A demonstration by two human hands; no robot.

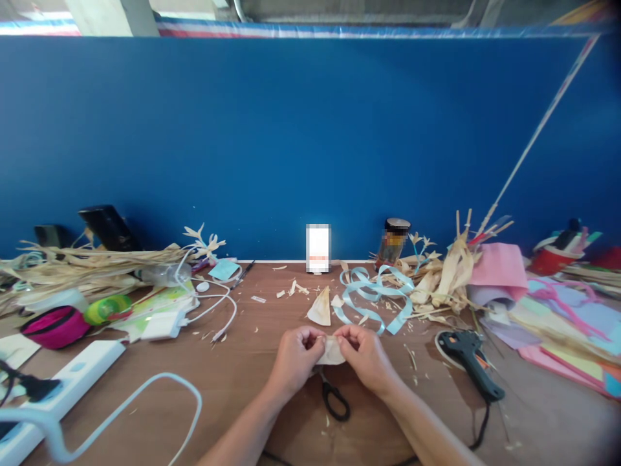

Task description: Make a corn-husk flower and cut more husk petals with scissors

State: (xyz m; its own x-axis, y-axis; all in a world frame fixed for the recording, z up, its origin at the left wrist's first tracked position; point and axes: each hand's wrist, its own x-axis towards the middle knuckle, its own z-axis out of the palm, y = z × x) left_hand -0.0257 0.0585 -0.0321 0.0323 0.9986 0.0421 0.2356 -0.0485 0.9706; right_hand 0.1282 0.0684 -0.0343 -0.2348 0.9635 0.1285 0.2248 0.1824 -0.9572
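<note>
A small pale piece of husk [332,351] is stretched between my two hands above the brown table. My left hand [301,356] pinches its left edge between thumb and fingers. At its right edge my right hand [363,355] pinches it the same way. Black-handled scissors [336,400] lie on the table just below the piece, their blades hidden beneath it and my hands. Beyond my hands lies a cut triangular piece of dry husk [320,308]. A curled light blue ribbon [371,294] rests behind my right hand.
A glue gun [468,362] lies at the right, near coloured sheets [565,362] and dry husks [439,278]. A jar [392,241] and a phone [319,249] stand at the back. At left are a white power strip [72,388], cables, a pink band [57,327] and more husks [97,268].
</note>
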